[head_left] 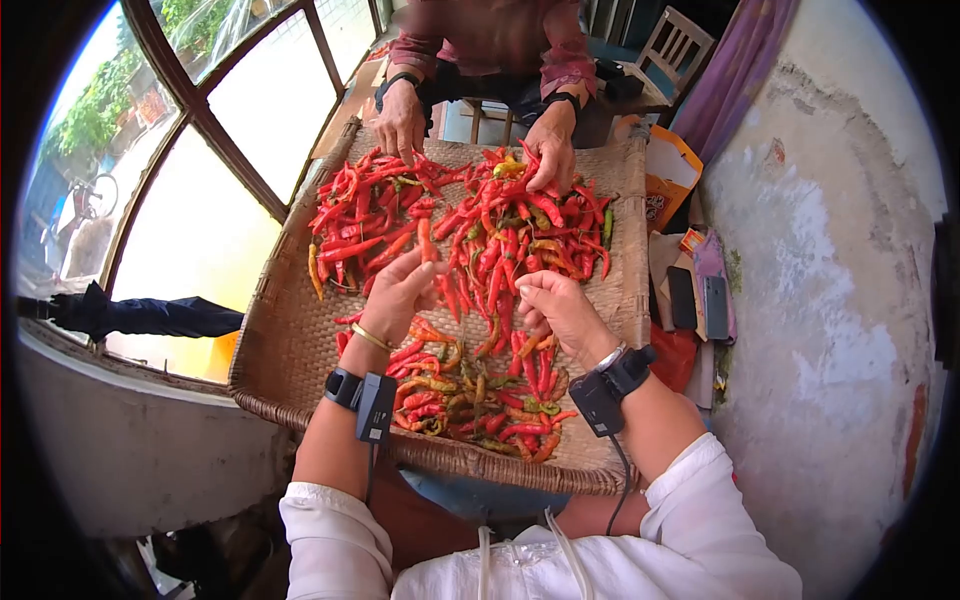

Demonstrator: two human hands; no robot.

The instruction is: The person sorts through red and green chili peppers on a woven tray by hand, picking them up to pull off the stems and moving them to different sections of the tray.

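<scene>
Red peppers, some of them orange or green, lie in heaps on a large woven tray. My left hand is above the middle of the tray, its thumb and fingers pinched on a red pepper that points up and away from me. To its right, my right hand has thumb and forefinger pressed together over the peppers; whatever is between them is too small to make out. A nearer heap of peppers lies between and below my wrists.
Across the tray a person reaches in with both hands over the far peppers. Two phones and an orange box are at the right, beside a wall. Windows and a folded dark umbrella are at the left.
</scene>
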